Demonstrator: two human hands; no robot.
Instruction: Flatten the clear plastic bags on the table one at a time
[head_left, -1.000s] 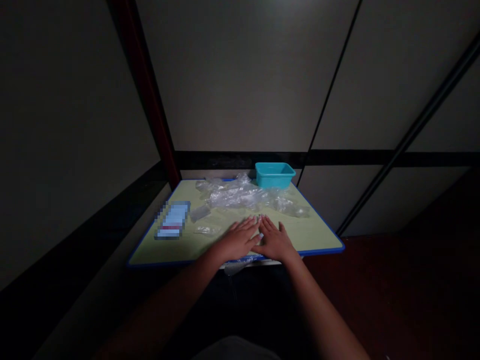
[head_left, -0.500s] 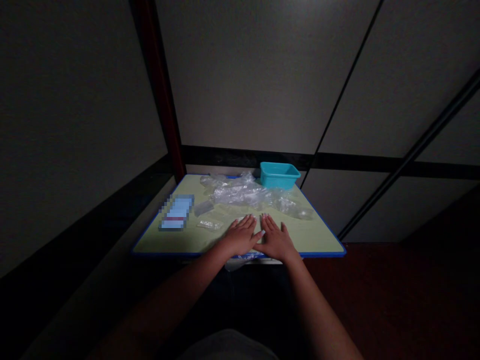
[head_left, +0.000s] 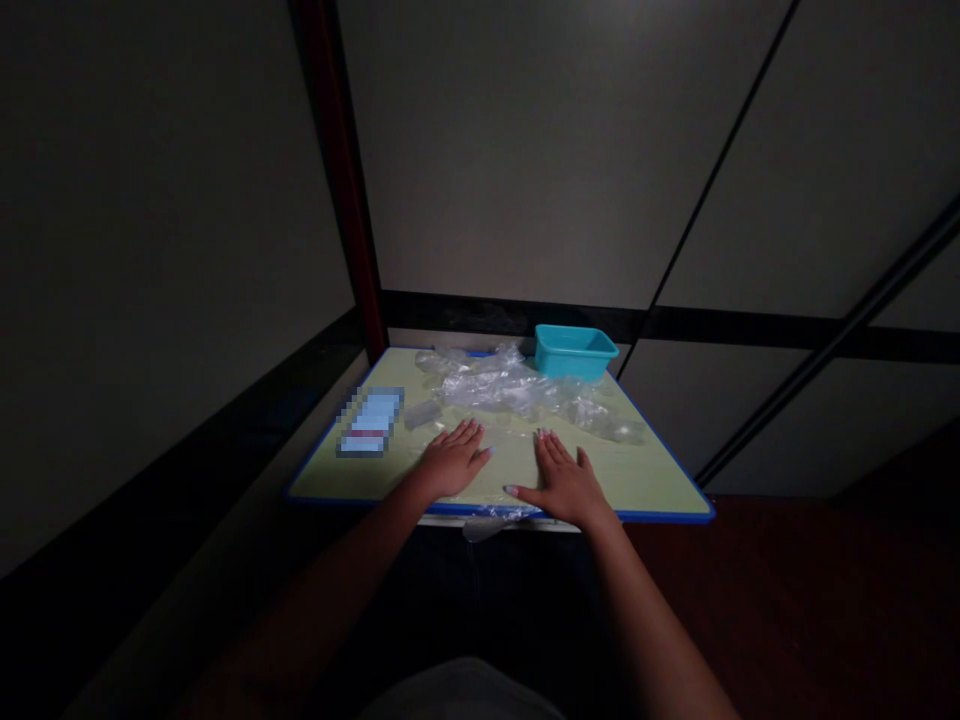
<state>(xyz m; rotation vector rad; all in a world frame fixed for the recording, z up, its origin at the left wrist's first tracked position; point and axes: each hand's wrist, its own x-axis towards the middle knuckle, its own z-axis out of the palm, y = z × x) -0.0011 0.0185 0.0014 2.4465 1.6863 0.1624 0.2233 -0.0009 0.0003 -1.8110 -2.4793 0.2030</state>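
Note:
My left hand (head_left: 452, 462) lies palm down with its fingers spread, resting on thin clear plastic over the pale green table (head_left: 645, 480). To its right, my right hand (head_left: 566, 482) is flat too, its thumb stretched toward the left hand. A clear plastic sheet (head_left: 499, 512) shows between the hands and hangs over the table's front edge. Beyond the fingertips is a crumpled heap of clear plastic (head_left: 491, 385). A small greyish translucent piece (head_left: 423, 415) sits just behind my left hand.
A turquoise basket (head_left: 574, 355) stands at the back right of the table. On the left side lies a phone-like object (head_left: 371, 422) with a lit, pixelated screen. Wall panels rise behind the table and on the left.
My hands have moved apart, the left one sliding leftward over the small clear packet-like piece. The whole view has shifted slightly, with the table now further right in the picture.

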